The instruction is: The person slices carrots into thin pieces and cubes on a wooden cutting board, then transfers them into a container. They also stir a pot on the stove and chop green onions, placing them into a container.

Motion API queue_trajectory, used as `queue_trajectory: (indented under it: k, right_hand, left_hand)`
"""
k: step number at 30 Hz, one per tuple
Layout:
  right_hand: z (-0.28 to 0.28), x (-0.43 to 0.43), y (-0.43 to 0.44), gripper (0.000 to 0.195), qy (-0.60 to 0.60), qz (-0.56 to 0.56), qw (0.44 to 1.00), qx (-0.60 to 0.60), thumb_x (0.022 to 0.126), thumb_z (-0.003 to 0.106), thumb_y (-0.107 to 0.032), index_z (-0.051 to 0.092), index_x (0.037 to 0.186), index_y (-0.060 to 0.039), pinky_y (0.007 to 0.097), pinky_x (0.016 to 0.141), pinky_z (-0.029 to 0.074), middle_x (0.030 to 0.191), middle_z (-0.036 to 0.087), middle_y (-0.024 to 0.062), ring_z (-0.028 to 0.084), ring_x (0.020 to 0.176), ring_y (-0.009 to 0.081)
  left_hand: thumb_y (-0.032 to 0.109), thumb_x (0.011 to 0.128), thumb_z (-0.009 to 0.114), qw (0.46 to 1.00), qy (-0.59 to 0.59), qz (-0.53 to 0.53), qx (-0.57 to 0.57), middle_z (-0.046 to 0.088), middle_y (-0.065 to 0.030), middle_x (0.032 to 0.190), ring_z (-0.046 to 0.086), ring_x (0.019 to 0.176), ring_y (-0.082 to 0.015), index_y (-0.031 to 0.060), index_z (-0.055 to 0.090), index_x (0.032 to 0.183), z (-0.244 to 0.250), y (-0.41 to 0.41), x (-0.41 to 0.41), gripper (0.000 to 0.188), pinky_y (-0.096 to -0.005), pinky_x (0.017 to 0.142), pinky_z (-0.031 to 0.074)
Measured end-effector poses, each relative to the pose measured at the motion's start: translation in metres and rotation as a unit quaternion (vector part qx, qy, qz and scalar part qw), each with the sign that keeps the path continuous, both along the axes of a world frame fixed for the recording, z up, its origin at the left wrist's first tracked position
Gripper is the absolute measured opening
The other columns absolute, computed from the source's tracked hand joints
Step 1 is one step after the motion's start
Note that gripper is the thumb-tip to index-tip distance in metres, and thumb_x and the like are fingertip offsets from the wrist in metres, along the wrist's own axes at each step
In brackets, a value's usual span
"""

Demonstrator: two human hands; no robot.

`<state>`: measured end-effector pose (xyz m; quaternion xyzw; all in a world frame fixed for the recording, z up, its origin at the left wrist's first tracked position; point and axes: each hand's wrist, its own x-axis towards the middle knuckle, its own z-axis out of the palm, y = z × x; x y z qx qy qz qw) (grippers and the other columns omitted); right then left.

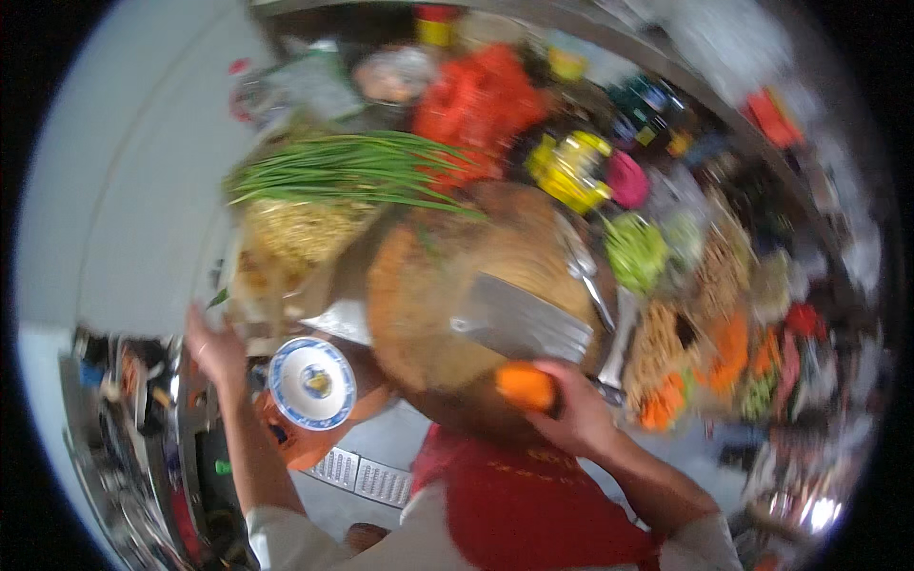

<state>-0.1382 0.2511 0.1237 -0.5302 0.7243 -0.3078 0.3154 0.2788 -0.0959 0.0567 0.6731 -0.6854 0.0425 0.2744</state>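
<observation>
My right hand (pixel 577 408) grips a thick orange vegetable piece (pixel 525 387) that looks like carrot, above the near edge of a round wooden chopping block (pixel 428 328). A cleaver (pixel 528 319) with a broad steel blade lies flat on the block, just beyond that hand. Off to the left, my left hand (pixel 216 351) is stretched out beside the pale wall, its fingers blurred. A small green leaf (pixel 218 297) shows right above its fingertips; whether they touch it is unclear. Between that hand and the block is a white bowl (pixel 293 400) with a blue patterned rim.
Long green stalks (pixel 343 168) lie across a heap of yellowish noodle-like food (pixel 310 232), reaching over the block's far edge. A red plastic bag (pixel 475 107) stands behind. Metal utensils (pixel 593 278), light green leaves (pixel 634 250), shredded food (pixel 657 346) and orange pieces (pixel 663 402) crowd the right.
</observation>
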Motion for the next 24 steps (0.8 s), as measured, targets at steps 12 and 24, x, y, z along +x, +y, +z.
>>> queue_trajectory:
  k: [12,24]
  right_hand:
    - [-0.032,-0.049,0.061,0.069,0.299,0.04,0.949,0.093,0.083,0.071,-0.025,0.045,0.147,-0.0223,0.0433,0.085,0.05,0.106,0.05,0.0126,0.053,0.101,0.0336]
    - [0.067,-0.001,0.086,0.046,0.131,-0.049,0.985,0.104,0.085,0.064,-0.008,0.047,0.126,0.0027,0.0492,0.057,0.053,0.086,0.064,0.0224,0.066,0.069,0.0401]
  left_hand:
    - [0.017,0.069,0.084,0.77,0.023,-0.61,0.186,0.055,-0.0155,0.129,0.054,0.115,-0.0408,0.012,0.057,0.131,-0.015,0.192,-0.222,0.068,-0.0522,0.101,0.044]
    - [0.016,0.073,0.082,0.796,0.118,-0.593,0.02,0.06,-0.014,0.115,0.059,0.1,-0.0353,0.0064,0.064,0.113,-0.038,0.207,-0.217,0.044,-0.0465,0.085,0.05]
